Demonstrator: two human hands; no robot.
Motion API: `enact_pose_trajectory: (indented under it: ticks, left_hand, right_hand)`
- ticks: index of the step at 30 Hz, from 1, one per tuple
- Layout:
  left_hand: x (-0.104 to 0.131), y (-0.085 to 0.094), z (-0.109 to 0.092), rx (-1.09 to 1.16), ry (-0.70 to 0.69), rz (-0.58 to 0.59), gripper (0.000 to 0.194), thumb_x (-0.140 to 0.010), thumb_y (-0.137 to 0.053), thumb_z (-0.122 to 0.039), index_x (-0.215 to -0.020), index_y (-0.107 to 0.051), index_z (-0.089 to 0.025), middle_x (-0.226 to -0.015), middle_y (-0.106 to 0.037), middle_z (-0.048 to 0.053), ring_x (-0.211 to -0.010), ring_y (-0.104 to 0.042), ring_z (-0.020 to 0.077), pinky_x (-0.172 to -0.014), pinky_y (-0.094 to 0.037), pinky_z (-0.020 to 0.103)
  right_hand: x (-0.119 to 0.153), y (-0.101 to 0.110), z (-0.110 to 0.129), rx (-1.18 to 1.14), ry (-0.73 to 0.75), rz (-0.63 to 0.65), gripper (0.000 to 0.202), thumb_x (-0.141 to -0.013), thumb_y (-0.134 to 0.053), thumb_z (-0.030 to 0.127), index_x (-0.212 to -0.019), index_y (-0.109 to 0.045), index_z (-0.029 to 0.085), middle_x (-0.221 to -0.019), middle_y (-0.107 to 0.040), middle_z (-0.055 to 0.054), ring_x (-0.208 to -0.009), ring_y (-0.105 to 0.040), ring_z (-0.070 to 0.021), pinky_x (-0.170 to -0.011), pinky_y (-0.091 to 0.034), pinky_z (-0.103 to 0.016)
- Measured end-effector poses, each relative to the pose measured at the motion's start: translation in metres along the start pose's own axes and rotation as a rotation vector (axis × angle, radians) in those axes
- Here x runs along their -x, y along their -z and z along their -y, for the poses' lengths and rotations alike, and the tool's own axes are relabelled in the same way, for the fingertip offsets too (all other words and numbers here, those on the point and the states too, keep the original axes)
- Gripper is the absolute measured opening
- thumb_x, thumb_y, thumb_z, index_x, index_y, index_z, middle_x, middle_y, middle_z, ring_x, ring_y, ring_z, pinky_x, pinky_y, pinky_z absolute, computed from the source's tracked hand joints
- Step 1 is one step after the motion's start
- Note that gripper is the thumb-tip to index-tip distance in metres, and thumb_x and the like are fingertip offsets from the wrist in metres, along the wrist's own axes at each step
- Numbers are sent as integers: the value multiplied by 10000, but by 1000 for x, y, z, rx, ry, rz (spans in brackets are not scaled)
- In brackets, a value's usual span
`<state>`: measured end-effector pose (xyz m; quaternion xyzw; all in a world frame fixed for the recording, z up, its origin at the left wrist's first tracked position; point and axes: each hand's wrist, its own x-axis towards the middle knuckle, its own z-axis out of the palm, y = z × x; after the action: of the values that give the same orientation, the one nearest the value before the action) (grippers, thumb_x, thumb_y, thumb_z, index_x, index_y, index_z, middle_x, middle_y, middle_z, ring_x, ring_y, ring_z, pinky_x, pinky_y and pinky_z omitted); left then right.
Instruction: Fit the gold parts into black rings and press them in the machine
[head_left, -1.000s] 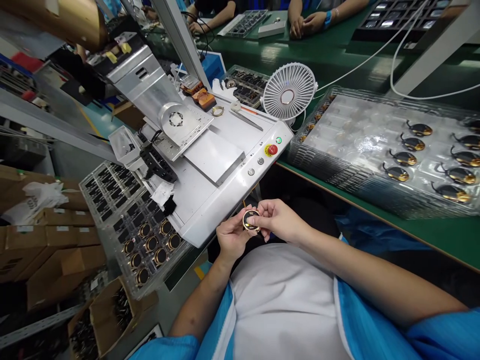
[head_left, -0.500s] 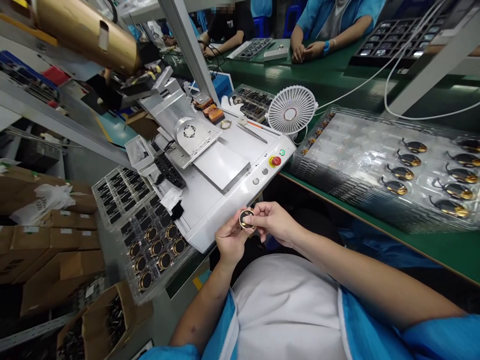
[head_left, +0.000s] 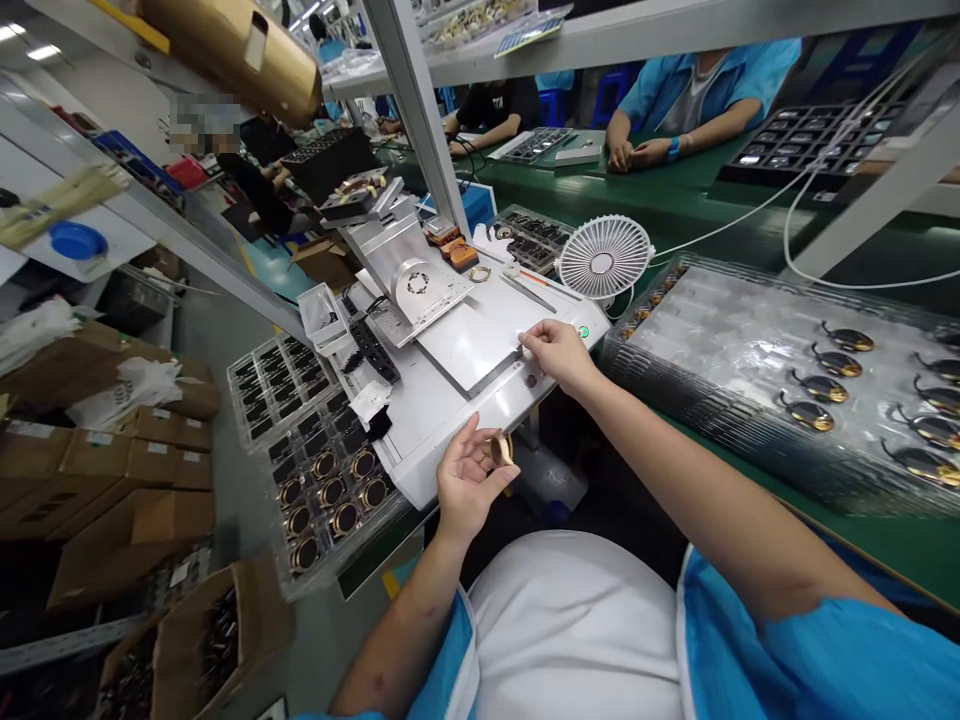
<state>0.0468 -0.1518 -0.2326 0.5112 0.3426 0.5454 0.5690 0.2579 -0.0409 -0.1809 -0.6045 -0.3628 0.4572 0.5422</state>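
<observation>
My left hand (head_left: 463, 492) grips a gold-rimmed round watch case (head_left: 502, 449) between thumb and fingers. The case is tilted nearly on edge, just in front of the white bench machine (head_left: 416, 450). Over the machine's front right part is my right hand (head_left: 561, 355), its thumb and fingertips pinched together beside the corner of a flat metal plate (head_left: 469, 350). Whatever those fingertips hold, if anything, is too small to make out. Behind the plate stands a silver metal fixture (head_left: 409, 255) with a ring of dark marks.
Clear trays (head_left: 281, 575) with gold-rimmed round cases lie at the left. A white fan (head_left: 606, 258) stands behind the machine's right end. Stacked clear trays (head_left: 705, 400) with dark and gold round parts fill the right. Tweezers (head_left: 529, 293) lie on the machine. A co-worker's hands (head_left: 634, 155) rest across the bench.
My right hand has left the watch case and moved up and forward to the machine's front right part. My left hand keeps the case, now turned more on edge. The view has tilted up.
</observation>
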Motion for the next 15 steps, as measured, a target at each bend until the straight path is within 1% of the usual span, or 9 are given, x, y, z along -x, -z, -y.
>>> enact_pose_trajectory:
  ticks: [2, 4, 6, 8, 11, 15]
  left_hand:
    - [0, 1, 0, -80, -71, 8, 766, -679, -938, -193, -1379, -636, -264, -1141, -766, 102, -985, -771, 219, -833, -656, 322]
    - [2, 1, -2, -170, -148, 12, 793, -696, -925, -183, -1417, -601, -250, -1171, -771, 123, -1030, -770, 234, -872, -657, 338]
    - [3, -2, -3, -256, -211, 9, 822, -720, -909, -178, -1459, -557, -252, -1214, -764, 136, -1060, -769, 237, -901, -655, 342]
    - [4, -5, -5, -325, -248, 9, 838, -742, -895, -189, -1489, -519, -248, -1243, -757, 147, -1069, -770, 238, -907, -659, 341]
    - [4, -10, -6, -394, -277, 17, 833, -773, -873, -204, -1510, -487, -238, -1261, -751, 158, -1079, -770, 241, -903, -665, 340]
    - [4, -13, -6, -443, -309, 29, 796, -802, -846, -209, -1510, -482, -223, -1270, -748, 164, -1105, -763, 250, -898, -670, 341]
  right_hand:
    - [16, 4, -1, 14, 63, 44, 307, -819, -812, 307, -703, -553, 190, -540, -490, 70, -404, -429, -77, -371, -357, -194]
    - [38, 9, -4, 18, 128, 169, 343, -773, -843, 405, -723, -585, 186, -561, -531, 53, -429, -464, -89, -404, -386, -209]
    - [64, 14, -7, 7, 154, 314, 380, -753, -843, 482, -742, -614, 179, -591, -567, 32, -447, -485, -102, -421, -404, -225]
    - [89, 16, -11, -3, 144, 392, 373, -769, -826, 494, -750, -638, 172, -625, -597, 13, -467, -499, -108, -434, -410, -233]
    - [116, 16, -15, 34, 159, 402, 316, -817, -786, 449, -743, -658, 169, -654, -640, -13, -518, -536, -121, -479, -427, -240]
    - [127, 15, -18, 134, 203, 371, 245, -856, -722, 381, -735, -658, 179, -672, -688, -37, -581, -605, -157, -531, -455, -258]
